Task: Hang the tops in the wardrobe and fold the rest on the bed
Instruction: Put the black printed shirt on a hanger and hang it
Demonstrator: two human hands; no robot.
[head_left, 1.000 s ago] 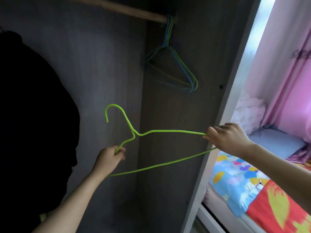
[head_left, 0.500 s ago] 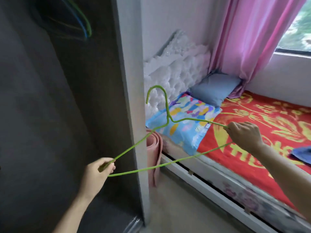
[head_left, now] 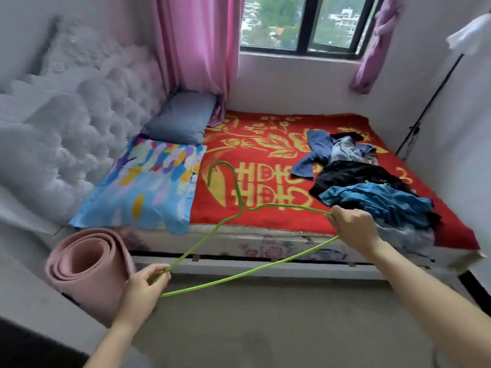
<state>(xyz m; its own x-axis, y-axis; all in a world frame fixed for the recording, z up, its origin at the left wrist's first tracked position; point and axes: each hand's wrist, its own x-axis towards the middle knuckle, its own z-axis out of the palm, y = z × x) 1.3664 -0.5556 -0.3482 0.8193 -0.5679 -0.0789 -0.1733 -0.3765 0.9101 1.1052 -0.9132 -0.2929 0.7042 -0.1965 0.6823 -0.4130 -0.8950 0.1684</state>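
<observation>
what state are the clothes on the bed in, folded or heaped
Unfolded, in a heap: the clothes lie crumpled and overlapping on the red blanket, one blue sleeve sprawled out.

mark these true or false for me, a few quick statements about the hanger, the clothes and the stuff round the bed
1. The left hand and the right hand each grip the green hanger. True.
2. A shirt hangs on the green hanger. False: it is bare.
3. The pile of clothes lies on the red blanket. True.
4. The pink rolled mat lies on top of the bed. False: it is down beside the bed, at its near left corner.
5. The long curtain is blue. False: it is pink.
</observation>
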